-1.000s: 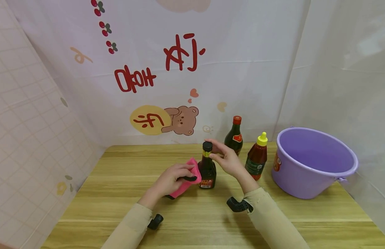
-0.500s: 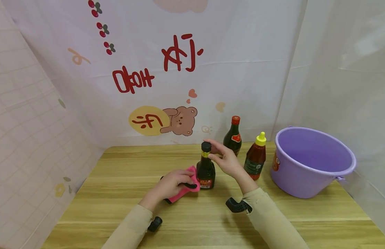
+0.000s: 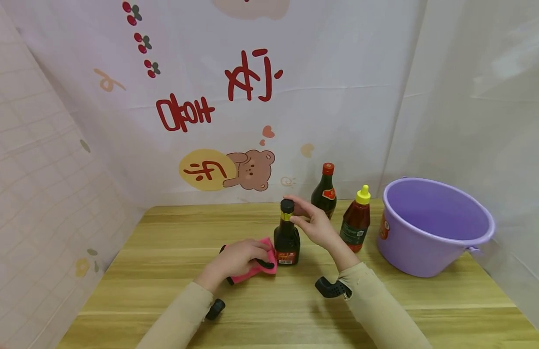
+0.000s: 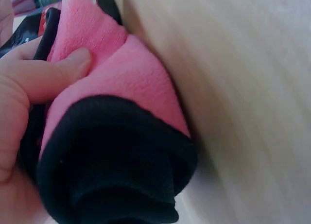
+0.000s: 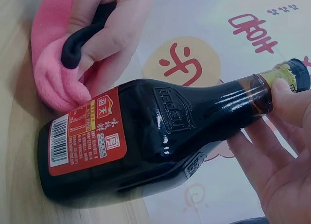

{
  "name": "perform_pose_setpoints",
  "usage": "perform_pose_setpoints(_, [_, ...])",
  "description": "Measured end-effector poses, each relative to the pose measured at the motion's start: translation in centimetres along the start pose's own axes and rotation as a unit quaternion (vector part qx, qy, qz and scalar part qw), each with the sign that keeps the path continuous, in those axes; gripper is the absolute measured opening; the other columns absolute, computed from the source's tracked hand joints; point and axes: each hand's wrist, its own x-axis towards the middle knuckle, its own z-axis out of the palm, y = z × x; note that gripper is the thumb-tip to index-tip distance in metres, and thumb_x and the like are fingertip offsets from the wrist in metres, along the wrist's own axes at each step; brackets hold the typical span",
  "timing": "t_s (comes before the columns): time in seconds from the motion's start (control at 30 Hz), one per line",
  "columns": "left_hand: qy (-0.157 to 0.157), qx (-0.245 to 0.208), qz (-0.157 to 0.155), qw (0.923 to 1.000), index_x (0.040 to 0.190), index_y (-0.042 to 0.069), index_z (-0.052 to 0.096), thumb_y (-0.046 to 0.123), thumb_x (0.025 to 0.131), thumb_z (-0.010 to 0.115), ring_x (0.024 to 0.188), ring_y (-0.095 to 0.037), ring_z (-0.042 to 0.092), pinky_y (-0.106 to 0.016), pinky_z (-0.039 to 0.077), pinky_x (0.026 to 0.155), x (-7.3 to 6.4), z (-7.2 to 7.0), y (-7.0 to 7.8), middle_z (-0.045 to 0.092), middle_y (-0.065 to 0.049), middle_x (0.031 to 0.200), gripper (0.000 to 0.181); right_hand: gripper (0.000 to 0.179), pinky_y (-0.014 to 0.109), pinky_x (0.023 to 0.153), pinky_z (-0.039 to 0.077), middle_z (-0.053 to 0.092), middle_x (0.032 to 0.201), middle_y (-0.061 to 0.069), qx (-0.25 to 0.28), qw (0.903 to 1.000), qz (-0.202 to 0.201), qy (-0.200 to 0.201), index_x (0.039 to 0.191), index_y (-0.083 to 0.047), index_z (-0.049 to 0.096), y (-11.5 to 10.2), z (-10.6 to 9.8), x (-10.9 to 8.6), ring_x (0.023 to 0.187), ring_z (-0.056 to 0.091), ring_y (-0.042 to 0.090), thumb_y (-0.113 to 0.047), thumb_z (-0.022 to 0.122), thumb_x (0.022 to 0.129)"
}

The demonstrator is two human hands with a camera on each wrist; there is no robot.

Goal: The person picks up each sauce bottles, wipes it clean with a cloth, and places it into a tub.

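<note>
A dark sauce bottle (image 3: 286,241) with a black cap and a red label stands upright on the table. My right hand (image 3: 315,225) holds it by the neck, the thumb on the yellow band in the right wrist view. Bunched in my left hand (image 3: 236,261) is a pink cloth (image 4: 141,73) with black edging, gripped between thumb and fingers. In the right wrist view the cloth meets the bottle's lower side beside the label (image 5: 87,131). The left fingers are partly hidden by the cloth's folds.
Behind my right hand stands a green bottle (image 3: 324,193) with a red cap. Farther right are a red sauce bottle (image 3: 355,225) with a yellow nozzle cap and a purple bucket (image 3: 419,254). A printed curtain (image 3: 339,97) hangs behind the wooden table (image 3: 173,232).
My left hand and the cloth have moved down along the bottle's side toward its base. The right hand keeps its hold on the neck. The head view has shifted slightly.
</note>
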Motion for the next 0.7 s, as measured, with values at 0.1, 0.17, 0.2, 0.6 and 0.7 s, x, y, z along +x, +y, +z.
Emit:
perform_pose_setpoints(0.1, [-0.011, -0.011, -0.014, 0.9998, 0.104, 0.015, 0.076, -0.011, 0.084, 0.069, 0.114, -0.023, 0.063, -0.037, 0.051, 0.098, -0.4, -0.7, -0.2, 0.067, -0.007, 0.122, 0.034, 0.056, 0.049, 0.093, 0.053, 0.066, 0.119, 0.01, -0.004, 1.0, 0.0, 0.001, 0.146, -0.022, 0.051, -0.1, 0.1, 0.0, 0.11, 0.064, 0.027, -0.004, 0.065, 0.095])
perform_pose_setpoints(0.17, [-0.005, -0.019, -0.022, 0.9996, 0.106, 0.016, 0.076, -0.012, 0.083, 0.067, 0.111, -0.021, 0.064, -0.036, 0.052, 0.096, -0.6, -1.2, -0.4, 0.068, -0.005, 0.119, 0.037, 0.056, 0.049, 0.093, 0.053, 0.066, 0.119, 0.01, -0.005, 1.0, -0.002, 0.002, 0.146, -0.024, 0.051, -0.1, 0.1, 0.0, 0.11, 0.064, 0.027, -0.004, 0.065, 0.095])
perform_pose_setpoints(0.2, [0.002, -0.024, -0.029, 0.9993, 0.106, 0.016, 0.075, -0.013, 0.083, 0.067, 0.112, -0.022, 0.064, -0.036, 0.052, 0.096, -0.7, -1.5, -0.5, 0.067, -0.005, 0.119, 0.037, 0.056, 0.049, 0.092, 0.053, 0.066, 0.119, 0.01, -0.005, 1.0, -0.002, 0.002, 0.146, -0.024, 0.051, -0.1, 0.1, 0.0, 0.11, 0.064, 0.027, -0.004, 0.065, 0.095])
perform_pose_setpoints(0.6, [0.198, -0.08, -0.041, 0.976, 0.107, 0.01, 0.077, -0.01, 0.083, 0.071, 0.122, -0.032, 0.058, -0.046, 0.048, 0.1, -0.5, -4.7, 0.0, 0.064, -0.011, 0.129, 0.032, 0.057, 0.049, 0.093, 0.053, 0.065, 0.123, 0.011, 0.003, 1.0, -0.001, 0.001, 0.146, -0.02, 0.05, -0.2, 0.1, 0.0, 0.113, 0.064, 0.028, -0.003, 0.065, 0.095])
perform_pose_setpoints(0.7, [0.243, -0.083, -0.012, 0.9663, 0.107, 0.01, 0.077, -0.01, 0.082, 0.072, 0.121, -0.032, 0.058, -0.046, 0.05, 0.099, 0.0, -5.4, 0.4, 0.065, -0.011, 0.128, 0.032, 0.057, 0.049, 0.093, 0.052, 0.065, 0.123, 0.011, 0.001, 1.0, -0.001, 0.002, 0.146, -0.021, 0.05, -0.2, 0.1, 0.0, 0.112, 0.064, 0.028, -0.003, 0.065, 0.095])
